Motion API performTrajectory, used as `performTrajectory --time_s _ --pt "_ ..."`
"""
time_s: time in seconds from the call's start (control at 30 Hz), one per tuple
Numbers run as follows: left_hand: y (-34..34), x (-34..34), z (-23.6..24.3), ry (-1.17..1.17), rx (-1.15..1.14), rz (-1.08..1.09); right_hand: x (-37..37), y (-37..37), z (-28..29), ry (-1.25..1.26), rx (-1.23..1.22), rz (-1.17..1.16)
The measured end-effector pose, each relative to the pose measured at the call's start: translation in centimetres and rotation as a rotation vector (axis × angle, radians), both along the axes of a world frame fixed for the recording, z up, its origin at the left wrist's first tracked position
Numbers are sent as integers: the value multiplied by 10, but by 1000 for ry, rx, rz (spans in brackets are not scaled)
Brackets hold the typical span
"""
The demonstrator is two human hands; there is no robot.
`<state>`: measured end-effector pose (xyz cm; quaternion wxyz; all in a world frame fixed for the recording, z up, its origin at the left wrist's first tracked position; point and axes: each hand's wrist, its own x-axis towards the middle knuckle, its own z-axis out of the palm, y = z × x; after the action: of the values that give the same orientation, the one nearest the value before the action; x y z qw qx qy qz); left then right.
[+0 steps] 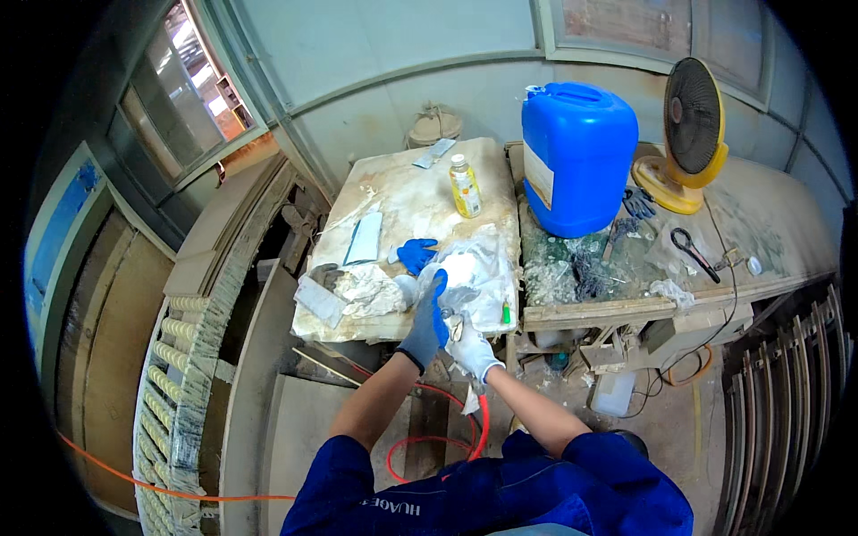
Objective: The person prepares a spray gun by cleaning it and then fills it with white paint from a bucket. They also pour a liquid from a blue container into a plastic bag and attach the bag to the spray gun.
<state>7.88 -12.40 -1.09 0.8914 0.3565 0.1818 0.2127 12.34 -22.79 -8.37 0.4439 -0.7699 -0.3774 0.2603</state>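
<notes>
My left hand (427,320), in a grey glove with a blue palm, is held over the near edge of the pale table (375,196). Its fingers are stretched out and hold nothing that I can see. Close beside it, my right hand (474,350) in a whitish glove is closed around a small metal air gun (454,327), partly hidden by the fingers. From under that hand a red hose (483,424) runs down and loops near the floor. Just beyond my hands lie a crumpled clear plastic bag (483,268) and a loose blue glove (416,255).
A yellow-labelled bottle (465,188), light-blue packet (364,238) and crumpled white cloth (371,293) lie about the table. To the right, a blue jerrycan (581,152), yellow fan (688,134) and black-handled scissors (695,255) occupy a dusty bench (760,259). An orange hose (179,491) crosses lower left.
</notes>
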Motion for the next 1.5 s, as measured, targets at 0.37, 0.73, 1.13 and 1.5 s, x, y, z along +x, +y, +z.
performTrajectory --time_s 0.37,0.73,1.13,1.5 --pt "44 85 -26 78 -21 -18 70 32 8 -42 -161 -38" --pt "98 76 -26 446 158 -455 66 44 -47 -213 -137 -146" --pt "132 77 -13 426 532 -394 75 59 -86 -169 -110 -130" --pt "128 82 -6 134 636 -268 67 57 -71 -257 -67 -181"
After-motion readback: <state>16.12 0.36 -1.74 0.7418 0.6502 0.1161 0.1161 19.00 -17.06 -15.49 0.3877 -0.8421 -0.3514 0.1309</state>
